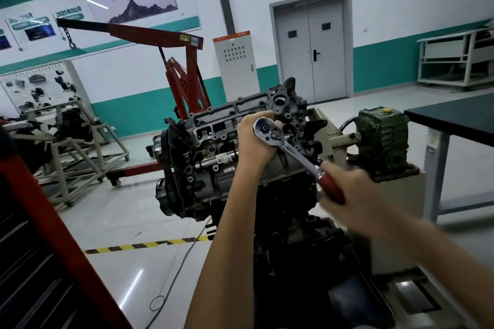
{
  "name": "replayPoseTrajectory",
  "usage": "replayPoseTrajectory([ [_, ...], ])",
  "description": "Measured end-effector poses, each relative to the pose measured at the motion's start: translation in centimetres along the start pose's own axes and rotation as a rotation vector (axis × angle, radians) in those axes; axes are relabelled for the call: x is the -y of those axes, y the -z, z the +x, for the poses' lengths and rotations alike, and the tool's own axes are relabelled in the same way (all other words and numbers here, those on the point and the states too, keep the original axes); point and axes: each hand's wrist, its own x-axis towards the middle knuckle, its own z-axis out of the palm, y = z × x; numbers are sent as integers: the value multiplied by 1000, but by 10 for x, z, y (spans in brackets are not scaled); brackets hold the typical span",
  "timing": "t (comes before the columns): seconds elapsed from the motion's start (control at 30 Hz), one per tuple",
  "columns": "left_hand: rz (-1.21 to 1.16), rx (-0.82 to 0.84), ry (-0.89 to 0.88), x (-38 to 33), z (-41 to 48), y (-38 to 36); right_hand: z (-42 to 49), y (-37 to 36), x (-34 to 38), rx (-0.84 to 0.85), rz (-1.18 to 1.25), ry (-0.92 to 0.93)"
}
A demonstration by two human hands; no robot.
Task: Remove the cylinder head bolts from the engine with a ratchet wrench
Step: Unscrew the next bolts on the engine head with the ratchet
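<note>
A grey engine point(213, 147) sits tilted on a stand in the middle of the view, its cylinder head facing me. A chrome ratchet wrench point(288, 149) with a red handle lies across the head's right part. My left hand point(254, 139) is curled around the ratchet's head from behind, holding it against the cylinder head. My right hand point(347, 189), blurred, grips the red handle at the lower right. The bolt and socket under the ratchet head are hidden by my left hand.
A red engine crane point(184, 67) stands behind the engine. A green gearbox point(382, 139) joins the stand at the right, beside a dark-topped table point(459, 115). A red tool cabinet point(40, 248) fills the lower left. Yellow-black floor tape point(144, 246) and a cable cross the floor.
</note>
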Motion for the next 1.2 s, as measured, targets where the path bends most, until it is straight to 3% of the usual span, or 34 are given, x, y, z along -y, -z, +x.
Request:
replayPoseTrajectory([
  [0.13, -7, -96, 25, -3, 0, -9, -21, -74, 52, -169, 473, -200],
  [0.23, 24, -118, 59, 0, -1, -9, -17, -88, 58, -135, 562, -205],
  [0.43, 25, 60, 20, 3, -3, 15, 15, 20, 1, 173, -44, 119],
  [0.5, 61, 132, -40, 0, -3, 16, 33, 49, -12, 170, -283, 184],
  [0.57, 77, 128, -63, -2, -3, 13, 36, 51, -18, 109, -341, 187],
  [0.63, 26, 73, -48, -1, -4, 10, 18, 25, -15, 64, -199, 119],
  [0.77, -21, -40, 14, 0, -5, -3, -22, -58, 31, -204, 281, -73],
  [0.9, -1, -82, -7, 0, -4, -8, -23, -104, 63, -224, 555, -193],
  [1.0, -27, -81, 21, 3, -6, -2, -19, -71, 39, -109, 384, -99],
  [1.13, -11, 41, 12, 3, -4, 5, 11, 21, -15, 127, -92, 109],
  [1.2, 60, 106, -16, 2, 0, 4, 29, 54, -26, 113, -299, 178],
])
